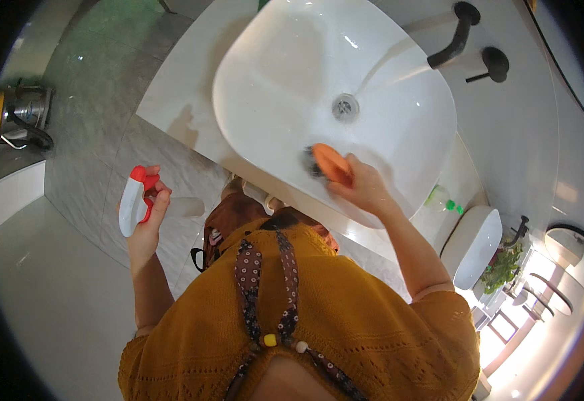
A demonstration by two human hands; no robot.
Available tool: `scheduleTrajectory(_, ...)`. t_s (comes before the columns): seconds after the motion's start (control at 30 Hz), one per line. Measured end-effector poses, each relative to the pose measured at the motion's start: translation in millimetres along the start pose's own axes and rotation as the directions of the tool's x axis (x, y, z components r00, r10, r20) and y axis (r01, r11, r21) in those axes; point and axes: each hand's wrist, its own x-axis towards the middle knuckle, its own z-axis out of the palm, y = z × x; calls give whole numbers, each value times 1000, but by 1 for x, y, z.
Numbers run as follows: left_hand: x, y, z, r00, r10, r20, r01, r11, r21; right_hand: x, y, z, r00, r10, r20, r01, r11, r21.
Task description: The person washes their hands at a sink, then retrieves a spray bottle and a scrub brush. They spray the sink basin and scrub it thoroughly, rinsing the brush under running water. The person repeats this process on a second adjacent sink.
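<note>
**Orange brush (333, 164) held inside a white basin (272, 60)**

The brush is gripped by the right hand (367, 189), its fingers closed around the orange back. Dark, blurred bristles are turned toward the basin's near inner wall; whether the surface is touched cannot be told. The drain (345, 107) is seen beyond the brush, and a black spout (453, 45) is mounted on the wall at the right.

A red-and-white spray bottle (131, 204) is held by the left hand (159, 206), out to the left and well apart from the basin; its red trigger is wrapped by curled fingers. Whether the trigger is squeezed cannot be told. On the right, a second white basin (474, 247) is seen near a green plant (504, 269).
</note>
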Motion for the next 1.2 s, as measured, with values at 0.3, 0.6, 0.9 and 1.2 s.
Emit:
scheduleTrajectory(0.3, 5, 10, -4, 997, -36, -64, 38, 999, 36, 165, -44, -4, 897, -56, -438, 53, 998, -19)
scheduleTrajectory(0.6, 17, 4, -1, 999, -36, -33, 38, 996, 84, 150, -48, -8, 895, -41, -445, 53, 998, 14)
scheduleTrajectory(0.9, 22, 15, -1, 1000, 3, -1, -2, 994, 110, 160, 40, -62, 685, 226, -693, -268, 962, 50)
scheduleTrajectory(1.2, 26, 8, -1, 996, -79, 40, 74, 992, 106, 59, 94, -84, 788, 338, -515, -523, 808, -271)
